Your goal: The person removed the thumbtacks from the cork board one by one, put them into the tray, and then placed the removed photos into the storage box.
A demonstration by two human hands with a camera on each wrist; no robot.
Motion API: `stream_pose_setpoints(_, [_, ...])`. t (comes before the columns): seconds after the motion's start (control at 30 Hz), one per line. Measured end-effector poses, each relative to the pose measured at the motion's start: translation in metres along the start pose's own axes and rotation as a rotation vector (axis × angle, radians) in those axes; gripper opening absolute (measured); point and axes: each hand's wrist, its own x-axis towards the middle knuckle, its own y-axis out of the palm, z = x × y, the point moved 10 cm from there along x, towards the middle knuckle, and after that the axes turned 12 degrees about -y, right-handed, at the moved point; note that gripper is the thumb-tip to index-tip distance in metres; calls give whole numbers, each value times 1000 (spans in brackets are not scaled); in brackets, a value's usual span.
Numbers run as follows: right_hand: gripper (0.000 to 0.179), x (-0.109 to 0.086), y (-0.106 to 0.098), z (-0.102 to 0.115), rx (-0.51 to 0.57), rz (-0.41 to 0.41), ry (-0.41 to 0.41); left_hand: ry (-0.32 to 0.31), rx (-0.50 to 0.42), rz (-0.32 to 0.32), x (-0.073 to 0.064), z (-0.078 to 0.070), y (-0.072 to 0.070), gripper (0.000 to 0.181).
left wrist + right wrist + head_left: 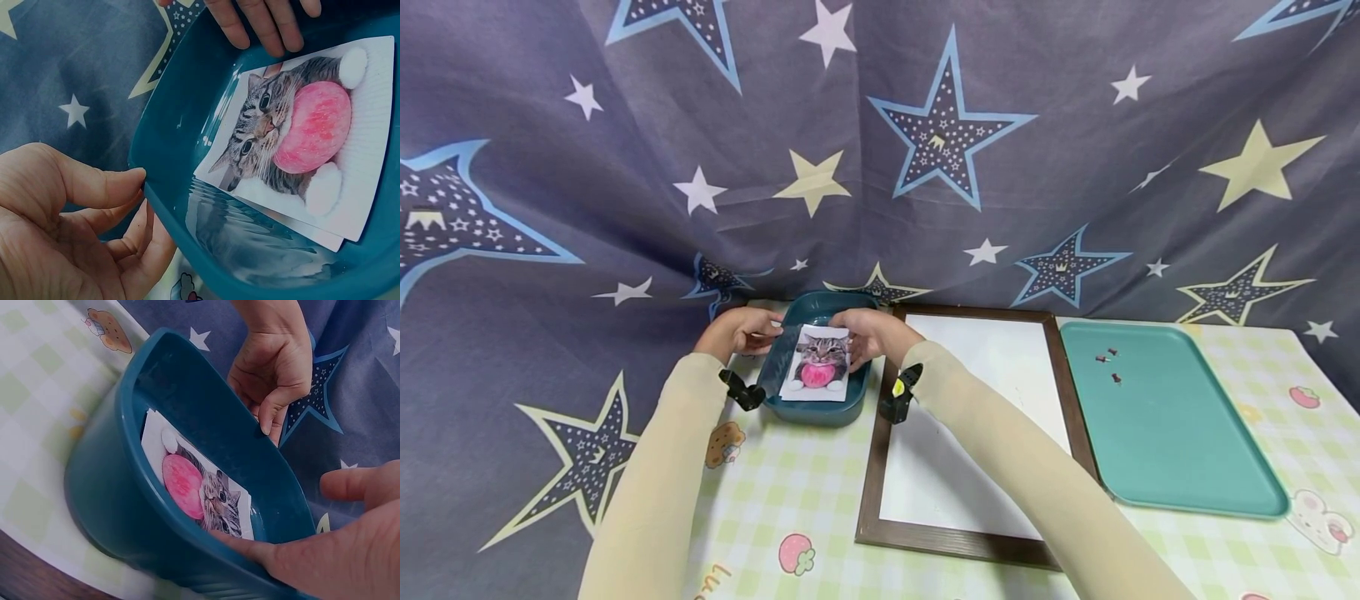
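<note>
A teal plastic basin stands at the back left of the table. Inside it lie printed cat photos, the top one showing a tabby cat with a pink round thing; another sheet's edge peeks out underneath in the left wrist view. At the basin's left rim, my left hand pinches the edge, thumb on the rim and fingers curled outside. My right hand reaches over the opposite rim, its fingers fairly straight inside the basin beside the photos. Nothing is gripped in it.
Right of the basin lies a whiteboard with a brown frame, under my right forearm. Farther right, a green tray bears several red push pins. A star-printed curtain hangs behind the checked tablecloth.
</note>
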Motion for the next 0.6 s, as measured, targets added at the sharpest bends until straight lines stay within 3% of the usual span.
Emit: stream_pose_setpoints(0.6, [68, -1, -6, 1, 13, -46, -48, 10, 39, -15, -2, -2, 2, 62])
